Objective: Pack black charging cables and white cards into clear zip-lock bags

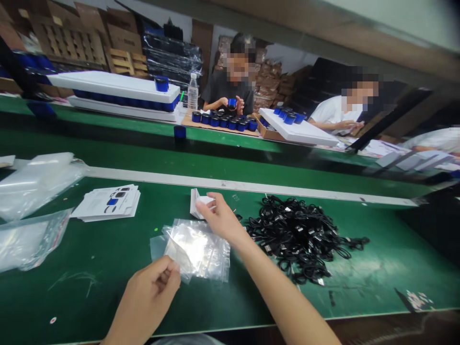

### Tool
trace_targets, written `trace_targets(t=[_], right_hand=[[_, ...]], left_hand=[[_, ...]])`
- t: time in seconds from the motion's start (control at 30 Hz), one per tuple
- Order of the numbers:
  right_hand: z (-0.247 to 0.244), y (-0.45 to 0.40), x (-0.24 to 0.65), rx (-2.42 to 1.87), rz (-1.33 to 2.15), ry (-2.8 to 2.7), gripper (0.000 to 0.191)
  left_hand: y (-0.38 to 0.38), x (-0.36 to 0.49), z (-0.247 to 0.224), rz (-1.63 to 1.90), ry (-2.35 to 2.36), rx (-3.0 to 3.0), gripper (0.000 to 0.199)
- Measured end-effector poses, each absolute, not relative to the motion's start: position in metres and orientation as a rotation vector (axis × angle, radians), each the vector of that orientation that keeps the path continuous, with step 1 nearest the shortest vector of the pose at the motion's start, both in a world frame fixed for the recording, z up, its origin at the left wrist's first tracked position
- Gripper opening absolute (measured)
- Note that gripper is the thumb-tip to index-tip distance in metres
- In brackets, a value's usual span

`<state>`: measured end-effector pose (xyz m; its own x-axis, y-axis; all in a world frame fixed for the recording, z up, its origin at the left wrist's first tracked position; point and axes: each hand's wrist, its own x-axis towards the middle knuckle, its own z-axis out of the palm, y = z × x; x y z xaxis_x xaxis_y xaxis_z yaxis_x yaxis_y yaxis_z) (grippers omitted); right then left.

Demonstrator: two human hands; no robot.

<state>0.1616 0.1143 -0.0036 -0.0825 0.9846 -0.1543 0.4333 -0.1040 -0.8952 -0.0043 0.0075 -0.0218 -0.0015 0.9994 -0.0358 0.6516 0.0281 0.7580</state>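
My left hand (153,290) is closed in a pinch on the edge of a clear plastic bag (179,254), lifting it from a loose pile of clear bags (212,258) on the green bench. Beyond the pile, my right hand (221,218) has its thumb and fingers closed on a white leaflet at the near side of a small standing stack of white leaflets (194,201). A heap of coiled black cables (298,235) lies just right of my right forearm.
Printed sheets (108,203) are stacked to the left, beside large plastic bags (36,184). Across the raised green ledge, one person handles a blue round item (232,103) behind rows of similar ones (223,121). White foam trays (115,86) and a bottle (193,91) stand there.
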Motion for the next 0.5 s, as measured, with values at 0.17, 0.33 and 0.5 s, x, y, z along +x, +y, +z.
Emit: trace_targets(t=[0.17, 0.33, 0.5], right_hand=[[-0.018, 0.163, 0.151, -1.642, 1.34, -1.47, 0.064], [-0.021, 0.16, 0.161, -1.642, 1.482, -1.43, 0.029], [-0.016, 0.152, 0.177, -1.657, 1.354, -1.495, 0.023]], left_hand=[[0.008, -0.005, -0.019, 0.729, 1.713, 1.675, 0.034], [0.008, -0.008, -0.014, 0.759, 1.71, 1.536, 0.039], [0.015, -0.009, -0.011, 0.807, 1.682, 1.379, 0.037]])
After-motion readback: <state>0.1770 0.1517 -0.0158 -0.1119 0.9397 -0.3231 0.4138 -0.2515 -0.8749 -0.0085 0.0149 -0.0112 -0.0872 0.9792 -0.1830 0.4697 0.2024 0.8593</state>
